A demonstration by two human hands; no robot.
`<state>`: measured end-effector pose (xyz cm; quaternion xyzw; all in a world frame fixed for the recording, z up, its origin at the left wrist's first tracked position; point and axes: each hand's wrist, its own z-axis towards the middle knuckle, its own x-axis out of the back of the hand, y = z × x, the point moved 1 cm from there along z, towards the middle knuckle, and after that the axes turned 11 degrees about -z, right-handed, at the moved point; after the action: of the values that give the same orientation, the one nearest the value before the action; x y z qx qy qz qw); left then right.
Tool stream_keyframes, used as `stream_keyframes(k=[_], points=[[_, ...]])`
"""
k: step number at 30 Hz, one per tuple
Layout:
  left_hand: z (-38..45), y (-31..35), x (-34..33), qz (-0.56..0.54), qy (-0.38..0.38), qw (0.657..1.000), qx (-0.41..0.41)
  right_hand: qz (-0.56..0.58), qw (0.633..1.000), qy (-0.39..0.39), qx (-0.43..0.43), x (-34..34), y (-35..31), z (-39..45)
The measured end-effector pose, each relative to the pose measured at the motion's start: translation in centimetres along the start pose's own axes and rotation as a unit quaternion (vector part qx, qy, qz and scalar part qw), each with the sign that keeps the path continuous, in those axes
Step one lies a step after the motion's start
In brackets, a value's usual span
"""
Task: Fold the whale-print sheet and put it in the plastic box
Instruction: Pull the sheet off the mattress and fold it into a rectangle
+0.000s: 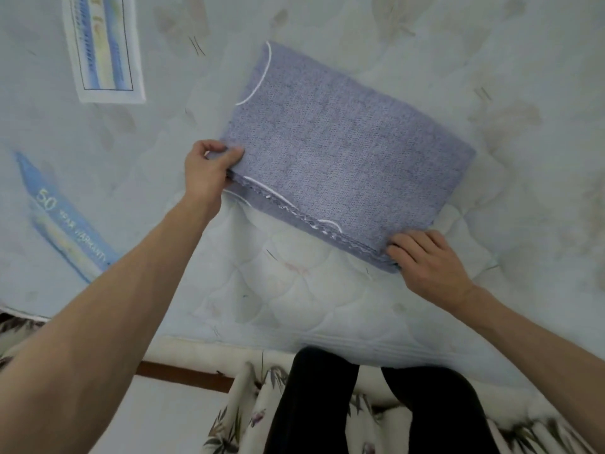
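Sheet: blue-grey knitted-looking cloth with thin white curved lines, folded into a thick rectangular pad [343,152]. It lies flat on the pale quilted mattress [294,299], spanning the gap between my two hands and reaching away beyond them.

Left hand [209,168]: fingers and thumb curled round the near-left corner, pinching the top layers, which are lifted slightly off the layers beneath. Right hand [429,260]: fingers bent, tips on the near-right corner at the stitched hem; I read it as gripping the stacked edges, thumb hidden.

Handling, as I judge it: soft, limp, light for its bulk. Several layers show along the near hem, so the stack will slide apart or sag in the middle if I lift by one corner. Best hold is both near corners, all layers clamped together, or palms slid under the two short ends.

Textures: sheet surface is matte, finely flecked, likely grippy. Mattress is smooth, diamond-stitched, faintly stained, with a printed blue warranty label [65,217] left of my left forearm.

Plastic box: not in view.
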<state>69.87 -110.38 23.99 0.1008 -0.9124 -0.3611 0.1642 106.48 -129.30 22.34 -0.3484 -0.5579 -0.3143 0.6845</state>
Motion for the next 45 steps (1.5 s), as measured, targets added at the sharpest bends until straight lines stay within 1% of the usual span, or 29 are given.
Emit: stream_keyframes(k=[3,5,9,11,13,16,17,18,21,26,29,31,32,33,34,35,36,37,38,39,40,41,42,43,44,45], points=[[0.5,-1.0,0.4,-0.08,0.015,0.997,0.009,-0.003,1.0,0.013,0.014,-0.8,-0.1,-0.7],[0.6,-1.8,0.7,-0.118,0.023,0.992,0.029,-0.008,1.0,-0.002,0.027,-1.8,0.0,-1.2],[0.7,-3.9,0.8,-0.081,0.03,0.994,0.06,-0.013,0.995,-0.077,0.07,-4.0,0.0,-1.4],[0.9,-4.4,0.8,-0.088,0.027,0.994,0.065,-0.016,0.992,-0.1,0.08,-4.7,0.0,-1.2],[0.9,-4.4,1.3,-0.113,0.011,0.992,0.063,-0.005,0.993,-0.093,0.069,-4.8,-0.1,-1.1],[0.4,-4.3,2.7,-0.193,-0.021,0.98,0.049,0.02,0.997,-0.035,0.066,-4.3,-0.4,-2.2],[0.2,-4.7,2.9,-0.207,-0.021,0.977,0.049,0.016,0.997,-0.027,0.077,-4.1,-0.6,-2.6],[0.1,-5.1,2.8,-0.199,-0.009,0.979,0.051,0.006,0.995,-0.035,0.088,-4.1,-0.7,-2.8],[-0.2,-6.8,2.2,-0.11,0.041,0.991,0.058,-0.014,0.991,-0.086,0.102,-4.7,-0.5,-2.8],[0.5,-7.6,2.1,-0.059,0.059,0.996,0.041,-0.007,0.992,-0.1,0.073,-4.8,-1.2,-2.9],[0.1,-7.6,1.8,0.02,0.083,0.996,-0.002,0.002,0.992,-0.103,0.07,-4.3,-1.4,-3.2],[-0.6,-7.6,1.2,0.082,0.096,0.991,-0.046,0.004,0.988,-0.132,0.078,-3.9,-1.4,-2.4],[-1.1,-7.6,0.9,0.13,0.113,0.982,-0.082,0.009,0.985,-0.153,0.083,-3.7,-1.5,-1.9],[-1.7,-7.7,0.5,0.193,0.141,0.963,-0.126,0.022,0.981,-0.174,0.085,-3.4,-1.5,-1.3],[-2.5,-7.8,-0.2,0.264,0.172,0.935,-0.163,0.042,0.977,-0.193,0.08,-2.9,-1.5,-0.9],[-3.6,-7.9,-1.2,0.326,0.199,0.905,-0.188,0.075,0.974,-0.208,0.057,-2.4,-1.5,-0.6],[-4.9,-8.1,-2.5,0.364,0.199,0.885,-0.211,0.119,0.971,-0.206,0.003,-1.8,-1.4,-0.5],[-6.4,-8.7,-4.1,0.384,0.163,0.875,-0.247,0.171,0.963,-0.184,-0.095,-1.1,-1.1,-0.6],[-8.1,-9.7,-5.8,0.397,0.098,0.865,-0.291,0.226,0.932,-0.144,-0.244,-0.4,-0.6,-0.7],[-10.0,-10.9,-7.5,0.408,0.019,0.849,-0.336,0.286,0.858,-0.095,-0.416,0.2,0.4,-0.8],[-11.9,-12.4,-9.0,0.422,-0.057,0.823,-0.376,0.355,0.744,-0.043,-0.565,0.4,1.8,-0.9],[-13.8,-13.9,-10.6,0.442,-0.121,0.789,-0.409,0.426,0.619,0.001,-0.66,0.4,3.3,-1.1],[-15.4,-15.4,-12.0,0.463,-0.168,0.755,-0.434,0.493,0.512,0.028,-0.703,0.2,4.7,-1.2],[-16.7,-16.8,-13.3,0.483,-0.198,0.727,-0.445,0.546,0.439,0.036,-0.713,0.0,5.8,-1.3],[-17.6,-18.0,-14.5,0.501,-0.208,0.712,-0.444,0.587,0.398,0.027,-0.705,-0.3,6.6,-1.2],[-18.2,-18.9,-15.5,0.516,-0.202,0.71,-0.435,0.617,0.379,0.006,-0.69,-0.6,7.0,-1.0]])
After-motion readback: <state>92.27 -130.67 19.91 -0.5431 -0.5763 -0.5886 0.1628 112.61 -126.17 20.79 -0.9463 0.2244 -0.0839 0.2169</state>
